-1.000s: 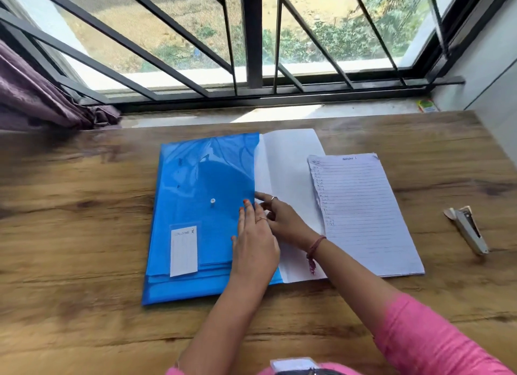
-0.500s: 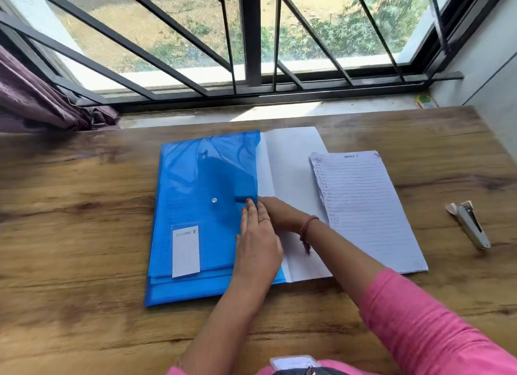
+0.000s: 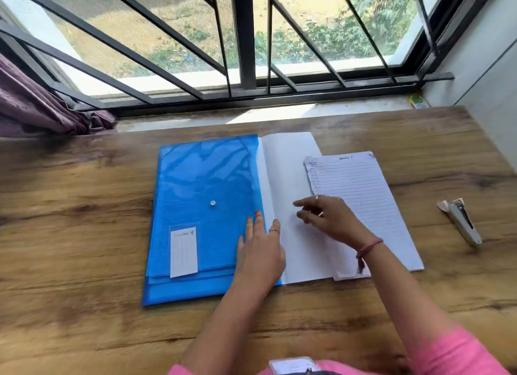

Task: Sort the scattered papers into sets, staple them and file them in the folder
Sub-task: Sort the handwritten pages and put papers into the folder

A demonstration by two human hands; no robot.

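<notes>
Head view: blue folder (image 3: 201,206) lies lengthwise toward the window, left hand (image 3: 261,251) flat on it, right hand (image 3: 327,220) loose, empty

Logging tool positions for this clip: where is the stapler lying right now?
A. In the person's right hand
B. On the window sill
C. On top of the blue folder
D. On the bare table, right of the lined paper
D: the stapler lies alone on the wooden table, apart from and to the right of the lined paper, with neither hand touching it.
</notes>
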